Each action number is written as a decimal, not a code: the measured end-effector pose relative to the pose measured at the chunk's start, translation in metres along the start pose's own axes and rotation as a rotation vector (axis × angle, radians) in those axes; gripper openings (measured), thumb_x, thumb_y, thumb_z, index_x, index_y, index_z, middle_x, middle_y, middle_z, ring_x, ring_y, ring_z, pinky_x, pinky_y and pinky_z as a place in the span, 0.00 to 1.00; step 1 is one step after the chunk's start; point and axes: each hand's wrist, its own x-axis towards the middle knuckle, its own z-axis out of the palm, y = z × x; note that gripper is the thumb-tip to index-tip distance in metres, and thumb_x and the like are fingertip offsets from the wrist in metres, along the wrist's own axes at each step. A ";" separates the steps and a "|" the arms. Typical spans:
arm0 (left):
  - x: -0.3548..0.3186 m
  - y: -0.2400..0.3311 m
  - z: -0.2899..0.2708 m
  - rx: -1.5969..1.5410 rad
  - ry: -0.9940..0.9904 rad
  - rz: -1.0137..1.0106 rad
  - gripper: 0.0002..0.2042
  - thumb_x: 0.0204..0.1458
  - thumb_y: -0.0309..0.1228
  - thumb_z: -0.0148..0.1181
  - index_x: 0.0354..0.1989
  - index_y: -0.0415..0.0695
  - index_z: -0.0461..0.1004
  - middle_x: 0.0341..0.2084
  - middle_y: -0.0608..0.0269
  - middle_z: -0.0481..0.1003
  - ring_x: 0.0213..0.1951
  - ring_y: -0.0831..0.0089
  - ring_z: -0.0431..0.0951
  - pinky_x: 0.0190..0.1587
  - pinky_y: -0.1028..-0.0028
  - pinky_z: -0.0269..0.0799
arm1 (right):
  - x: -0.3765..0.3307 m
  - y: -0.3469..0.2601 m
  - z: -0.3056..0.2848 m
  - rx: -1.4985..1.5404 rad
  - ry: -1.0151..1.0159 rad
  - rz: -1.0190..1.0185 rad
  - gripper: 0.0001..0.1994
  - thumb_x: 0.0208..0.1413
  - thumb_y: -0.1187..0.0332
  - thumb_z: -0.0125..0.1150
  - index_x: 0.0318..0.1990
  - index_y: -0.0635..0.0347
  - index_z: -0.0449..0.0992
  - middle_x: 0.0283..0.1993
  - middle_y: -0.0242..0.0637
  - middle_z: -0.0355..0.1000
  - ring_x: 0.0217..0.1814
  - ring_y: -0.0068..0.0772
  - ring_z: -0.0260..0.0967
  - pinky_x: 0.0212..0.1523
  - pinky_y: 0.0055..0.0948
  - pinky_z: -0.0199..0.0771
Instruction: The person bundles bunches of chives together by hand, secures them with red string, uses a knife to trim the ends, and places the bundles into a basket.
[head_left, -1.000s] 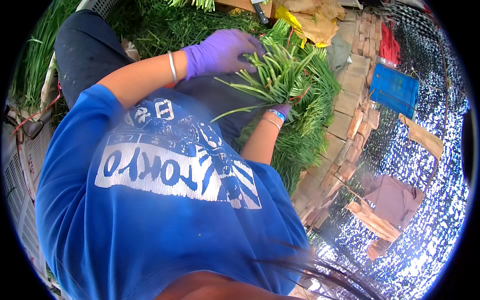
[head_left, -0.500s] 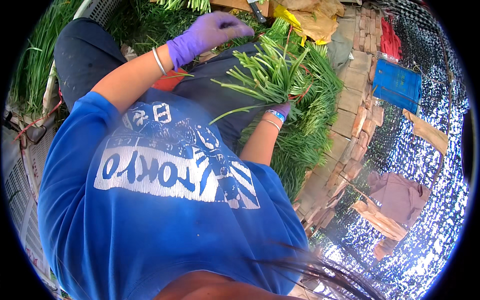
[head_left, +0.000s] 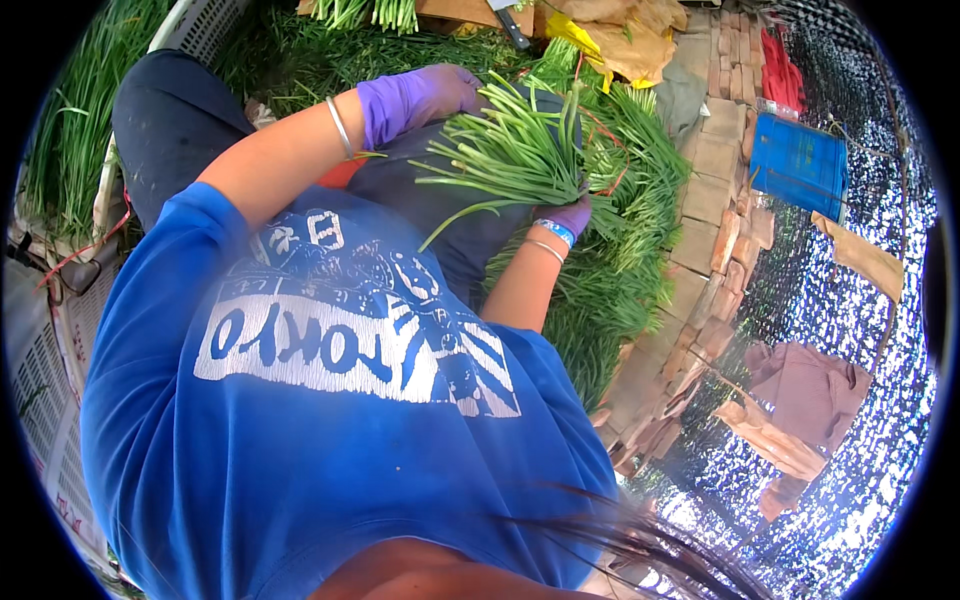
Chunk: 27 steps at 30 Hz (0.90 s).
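Observation:
My right hand (head_left: 566, 214), in a purple glove, is closed round a bunch of green chives (head_left: 515, 145) above my lap. The pale cut ends fan out toward the upper left. One longer stalk hangs loose below the rest. My left hand (head_left: 440, 92), also gloved in purple, is right beside the bunch's upper cut ends. Its fingers are bent and partly hidden by the stalks, so whether it grips any I cannot tell. A heap of chives (head_left: 625, 270) lies to the right of my right hand, with a red string (head_left: 622, 140) over it.
A knife (head_left: 513, 28) with a dark handle lies at the top, near trimmed bunches (head_left: 368, 14) and a yellow bag (head_left: 575, 35). White plastic crates (head_left: 205, 28) stand at the left with more greens. A brick edging (head_left: 700, 235) runs down the right, beyond it a blue container (head_left: 798, 160).
My left hand has come down against the cut ends of the chives, its fingers more bent. The bunch in my right hand is turned slightly and its stalks lie closer together.

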 end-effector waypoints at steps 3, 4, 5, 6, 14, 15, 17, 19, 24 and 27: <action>-0.012 0.012 0.006 0.065 0.103 0.001 0.11 0.42 0.31 0.58 0.32 0.37 0.75 0.22 0.63 0.74 0.23 0.78 0.69 0.30 0.78 0.65 | -0.035 -0.002 0.030 -0.149 0.024 -0.053 0.15 0.55 0.63 0.38 0.46 0.58 0.66 0.46 0.43 0.66 0.49 0.44 0.62 0.52 0.48 0.59; -0.010 0.004 0.006 -0.001 0.128 0.044 0.12 0.41 0.33 0.60 0.30 0.37 0.75 0.21 0.64 0.74 0.22 0.77 0.69 0.28 0.76 0.65 | -0.031 -0.002 0.027 -0.132 0.006 -0.071 0.15 0.55 0.63 0.38 0.46 0.58 0.66 0.46 0.42 0.66 0.50 0.44 0.62 0.52 0.49 0.59; -0.008 -0.006 0.005 -0.066 0.158 0.081 0.12 0.40 0.35 0.61 0.29 0.38 0.76 0.19 0.64 0.73 0.21 0.76 0.68 0.27 0.75 0.65 | -0.030 0.000 0.028 -0.113 -0.012 -0.081 0.15 0.55 0.63 0.38 0.45 0.58 0.66 0.46 0.42 0.66 0.50 0.44 0.61 0.53 0.49 0.59; -0.006 -0.014 0.005 -0.024 0.234 0.105 0.11 0.42 0.33 0.59 0.29 0.38 0.76 0.19 0.64 0.74 0.22 0.78 0.69 0.28 0.77 0.65 | -0.029 0.001 0.028 -0.116 -0.002 -0.070 0.16 0.55 0.63 0.37 0.47 0.58 0.65 0.47 0.42 0.65 0.51 0.45 0.61 0.53 0.49 0.59; -0.037 -0.001 -0.031 -0.267 0.259 0.446 0.10 0.49 0.25 0.47 0.34 0.33 0.73 0.34 0.56 0.75 0.40 0.70 0.74 0.49 0.74 0.64 | -0.038 -0.001 0.035 -0.125 -0.013 -0.067 0.19 0.55 0.62 0.34 0.52 0.58 0.62 0.50 0.46 0.63 0.52 0.48 0.60 0.53 0.51 0.57; -0.038 0.003 -0.036 -0.313 0.329 0.462 0.11 0.49 0.26 0.48 0.37 0.34 0.73 0.36 0.56 0.74 0.42 0.70 0.73 0.50 0.74 0.64 | -0.039 -0.001 0.038 -0.116 -0.001 -0.065 0.19 0.55 0.62 0.34 0.51 0.58 0.62 0.50 0.45 0.63 0.51 0.47 0.60 0.53 0.51 0.58; -0.037 0.024 -0.031 -0.018 0.258 0.553 0.13 0.49 0.30 0.51 0.40 0.35 0.71 0.39 0.57 0.73 0.44 0.69 0.71 0.51 0.73 0.63 | -0.044 0.001 0.047 -0.105 0.017 -0.053 0.18 0.55 0.63 0.34 0.51 0.58 0.62 0.49 0.44 0.64 0.50 0.47 0.61 0.51 0.50 0.60; -0.029 0.045 -0.015 0.447 0.253 0.716 0.19 0.47 0.39 0.56 0.44 0.39 0.70 0.42 0.56 0.71 0.47 0.66 0.70 0.52 0.72 0.61 | -0.039 0.001 0.047 -0.176 -0.011 -0.094 0.18 0.55 0.63 0.34 0.50 0.58 0.63 0.49 0.44 0.64 0.50 0.46 0.61 0.51 0.49 0.60; -0.009 0.065 0.018 0.947 -0.007 0.211 0.20 0.42 0.48 0.54 0.35 0.45 0.75 0.28 0.52 0.74 0.32 0.57 0.74 0.38 0.67 0.68 | -0.030 0.003 0.049 -0.237 -0.028 -0.131 0.18 0.56 0.62 0.34 0.52 0.54 0.62 0.51 0.40 0.63 0.52 0.45 0.60 0.52 0.49 0.60; 0.000 0.041 0.002 0.745 0.033 0.367 0.18 0.42 0.47 0.55 0.36 0.47 0.75 0.27 0.51 0.74 0.31 0.58 0.74 0.36 0.67 0.69 | -0.044 0.011 0.066 -0.262 -0.017 -0.134 0.18 0.56 0.61 0.34 0.52 0.54 0.63 0.50 0.40 0.64 0.52 0.45 0.60 0.51 0.48 0.60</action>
